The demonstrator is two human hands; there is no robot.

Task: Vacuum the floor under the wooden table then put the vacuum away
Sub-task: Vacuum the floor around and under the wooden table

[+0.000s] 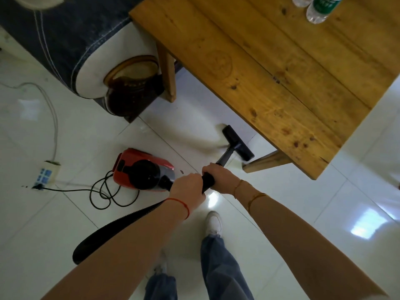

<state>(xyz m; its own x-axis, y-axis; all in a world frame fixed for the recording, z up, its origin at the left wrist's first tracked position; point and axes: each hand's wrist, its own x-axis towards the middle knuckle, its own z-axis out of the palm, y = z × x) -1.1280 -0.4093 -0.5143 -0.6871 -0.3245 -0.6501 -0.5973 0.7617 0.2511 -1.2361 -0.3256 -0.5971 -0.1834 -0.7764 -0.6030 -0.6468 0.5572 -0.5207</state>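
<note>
A red and black canister vacuum (140, 169) sits on the white tile floor left of my hands. Its black wand (226, 156) runs up and right to a black floor head (237, 142), which rests on the tiles at the near edge of the wooden table (270, 68), beside a table leg (266, 162). My left hand (187, 189) grips the wand's black handle. Just ahead of it, my right hand (220, 177) grips the same handle. The ribbed black hose (112, 230) loops back under my left forearm.
A dark blue and white sofa arm (71, 53) stands at upper left, with a brown side piece (129, 89) next to another table leg (168, 72). A white power strip (48, 172) and the black cord (104, 191) lie left. Two plastic bottles (318, 7) stand on the table.
</note>
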